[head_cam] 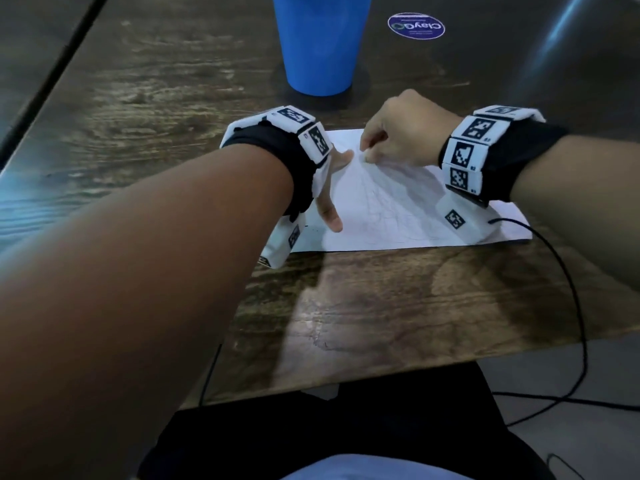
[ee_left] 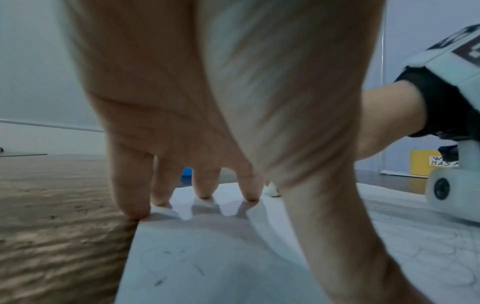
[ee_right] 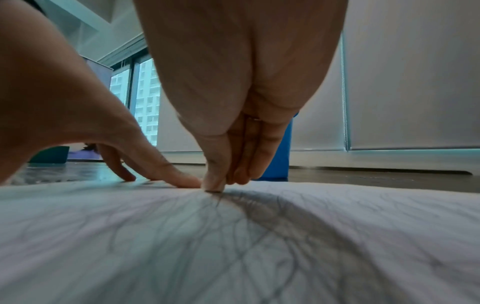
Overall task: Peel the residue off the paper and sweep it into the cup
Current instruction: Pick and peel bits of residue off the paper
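Note:
A white sheet of paper (head_cam: 391, 209) with faint pencil lines lies on the dark wooden table. My left hand (head_cam: 334, 188) presses its left part flat, fingers spread and straight (ee_left: 205, 191). My right hand (head_cam: 366, 153) is at the paper's far edge, thumb and fingers pinching a small white bit of residue (ee_left: 272, 190) against the sheet (ee_right: 233, 246). In the right wrist view the pinch (ee_right: 218, 184) touches the paper beside a left finger (ee_right: 176, 176). A blue cup (head_cam: 320, 43) stands upright just beyond the paper, behind the right hand's fingers (ee_right: 278, 156).
A round purple sticker (head_cam: 416, 26) lies right of the cup. A black cable (head_cam: 571, 289) runs from the right wrist over the table's near edge (head_cam: 346, 379). A yellow box (ee_left: 423, 164) stands far off to the right.

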